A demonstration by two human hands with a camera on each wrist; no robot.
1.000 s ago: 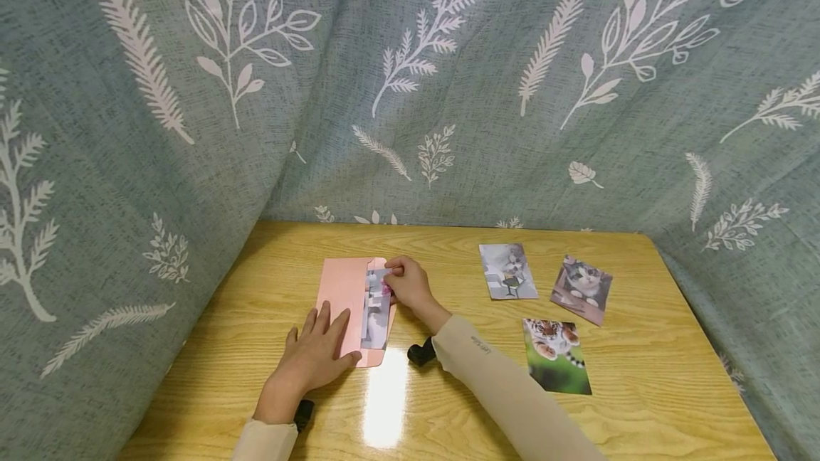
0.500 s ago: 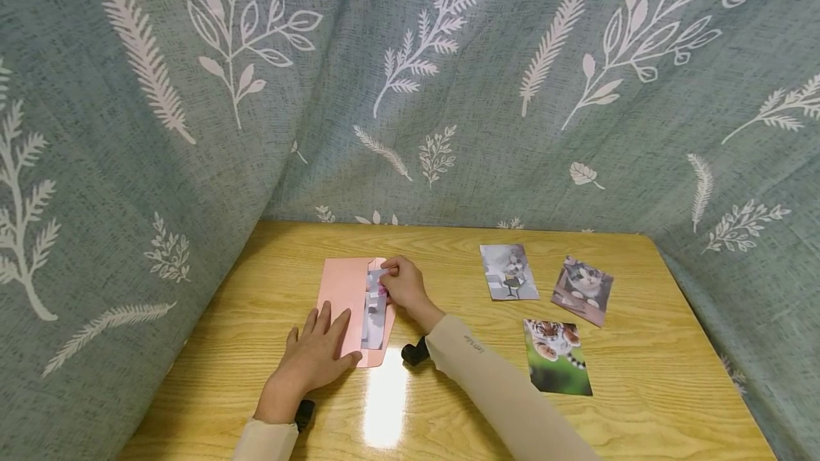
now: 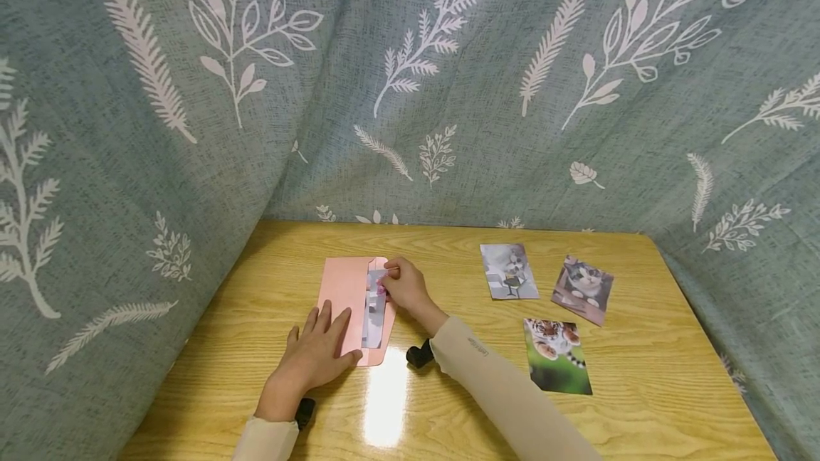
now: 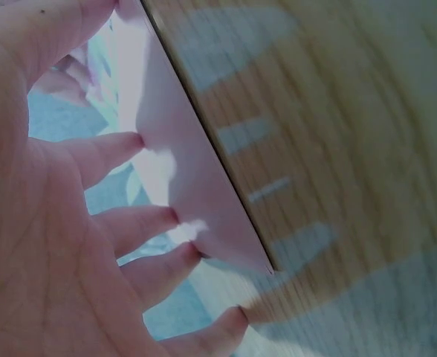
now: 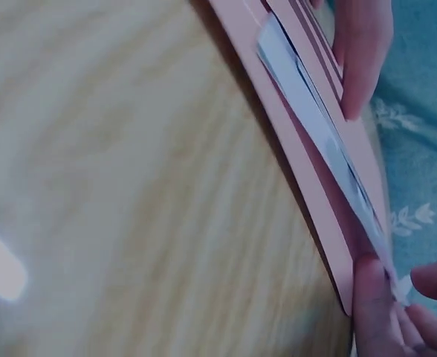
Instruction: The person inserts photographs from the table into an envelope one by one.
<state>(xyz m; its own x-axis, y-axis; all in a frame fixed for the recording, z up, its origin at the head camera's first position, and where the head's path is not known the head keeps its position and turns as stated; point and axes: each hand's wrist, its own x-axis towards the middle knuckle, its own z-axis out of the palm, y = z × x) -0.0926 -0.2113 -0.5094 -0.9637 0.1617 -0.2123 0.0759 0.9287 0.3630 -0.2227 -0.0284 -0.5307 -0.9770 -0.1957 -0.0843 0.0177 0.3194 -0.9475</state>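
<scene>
A pink envelope (image 3: 343, 279) lies on the table with its opening and flap to the right. Out of that opening sticks a strip of a grey photo card (image 3: 374, 329), the remainder covered by the envelope. My left hand (image 3: 312, 354), fingers spread, rests on the envelope's lower left part; fingertips (image 4: 175, 215) touch its surface in the left wrist view. At the card's upper right edge, my right hand (image 3: 408, 287) pinches the card between thumb and fingers. In the right wrist view the card (image 5: 308, 108) stands slightly raised at the envelope's mouth, thumb (image 5: 374, 297) beneath it.
To the right lie a grey cartoon photo (image 3: 500, 262), a kitten photo (image 3: 584, 283) and a tiger cub photo (image 3: 557, 372), spread apart on the wooden table (image 3: 653, 347). A patterned blue-green cloth (image 3: 487, 162) hangs along the back and sides.
The photo card has slid slightly left into the envelope, so its visible strip is narrower. My right hand shifted a little with it; my left hand has stayed in place.
</scene>
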